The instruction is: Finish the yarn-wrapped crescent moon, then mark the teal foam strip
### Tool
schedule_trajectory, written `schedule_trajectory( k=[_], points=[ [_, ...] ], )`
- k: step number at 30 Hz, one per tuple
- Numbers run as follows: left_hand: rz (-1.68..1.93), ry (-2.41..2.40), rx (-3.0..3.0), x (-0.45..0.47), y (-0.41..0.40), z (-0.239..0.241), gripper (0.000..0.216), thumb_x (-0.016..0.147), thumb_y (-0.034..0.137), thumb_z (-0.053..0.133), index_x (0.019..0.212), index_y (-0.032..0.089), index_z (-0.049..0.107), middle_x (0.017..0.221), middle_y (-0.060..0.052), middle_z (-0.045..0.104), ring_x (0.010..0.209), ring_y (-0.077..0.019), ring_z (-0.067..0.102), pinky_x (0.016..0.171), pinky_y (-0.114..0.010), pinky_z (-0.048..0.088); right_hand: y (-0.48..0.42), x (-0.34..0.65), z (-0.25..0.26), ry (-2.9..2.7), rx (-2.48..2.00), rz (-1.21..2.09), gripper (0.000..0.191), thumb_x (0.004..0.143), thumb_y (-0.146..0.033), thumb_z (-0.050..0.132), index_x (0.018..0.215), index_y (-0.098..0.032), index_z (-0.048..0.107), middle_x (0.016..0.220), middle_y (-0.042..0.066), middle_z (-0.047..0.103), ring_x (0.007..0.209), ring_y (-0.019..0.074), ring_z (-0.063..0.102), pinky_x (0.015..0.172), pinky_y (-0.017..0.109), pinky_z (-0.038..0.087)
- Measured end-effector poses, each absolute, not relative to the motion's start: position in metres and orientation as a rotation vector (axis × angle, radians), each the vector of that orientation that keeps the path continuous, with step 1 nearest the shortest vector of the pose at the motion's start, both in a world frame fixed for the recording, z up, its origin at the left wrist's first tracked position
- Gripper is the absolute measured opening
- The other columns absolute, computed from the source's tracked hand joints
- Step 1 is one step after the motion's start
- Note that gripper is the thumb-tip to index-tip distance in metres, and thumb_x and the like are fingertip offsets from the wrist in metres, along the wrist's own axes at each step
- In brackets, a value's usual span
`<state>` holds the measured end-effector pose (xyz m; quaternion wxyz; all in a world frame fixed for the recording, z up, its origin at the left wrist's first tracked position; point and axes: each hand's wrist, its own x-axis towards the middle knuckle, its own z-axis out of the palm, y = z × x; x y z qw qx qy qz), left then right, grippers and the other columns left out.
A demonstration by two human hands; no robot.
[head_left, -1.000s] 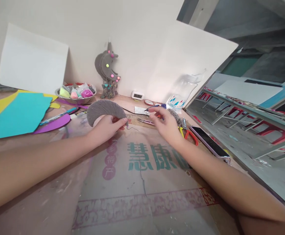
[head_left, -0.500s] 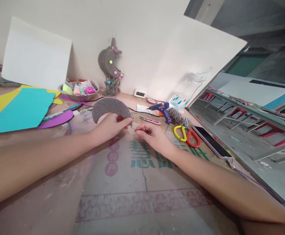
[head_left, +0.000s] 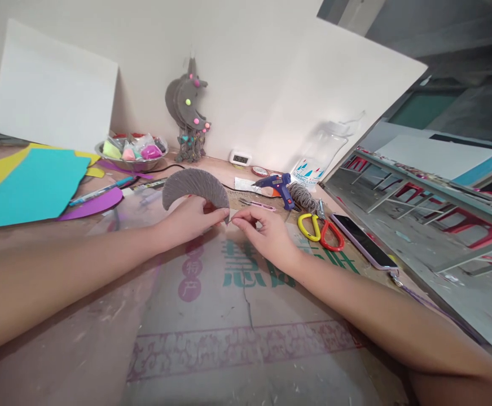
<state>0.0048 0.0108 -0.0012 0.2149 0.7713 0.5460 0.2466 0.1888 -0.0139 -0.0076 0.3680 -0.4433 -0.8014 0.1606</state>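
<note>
A crescent wrapped in grey yarn is pinched near its right tip by my left hand, thumb in front and fingers behind. My right hand is closed in a pinch just right of that tip, on the thin grey yarn end; the yarn between the fingers is barely visible. A loose grey strand lies on the printed plastic sheet below both hands.
Beyond the hands lie a craft knife, a blue glue gun, a grey yarn bundle, scissors and a phone. Coloured sheets and a clay bowl sit left. A decorated moon hangs behind.
My right hand has moved slightly closer to the crescent's tip, narrowing the gap between the hands. My left hand keeps its hold, and the view has shifted a little.
</note>
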Motion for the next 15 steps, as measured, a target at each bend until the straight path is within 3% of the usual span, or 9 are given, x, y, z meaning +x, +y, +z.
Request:
schedule_trajectory(
  k=[15],
  points=[
    [0.732,1.408,1.990,0.0023,0.0091,0.0044,0.041,0.078,0.051,0.051,0.061,0.019,0.070,0.057,0.001,0.067,0.045,-0.0124,0.054,0.049,-0.024,0.037,-0.0091,0.1921,-0.0098,-1.995,-1.223,0.547,0.011,0.084,-0.023,0.053,0.077,-0.018,0.059,0.069,-0.001,0.059,0.061,0.0106,0.049,0.056,0.023,0.037]
  ],
)
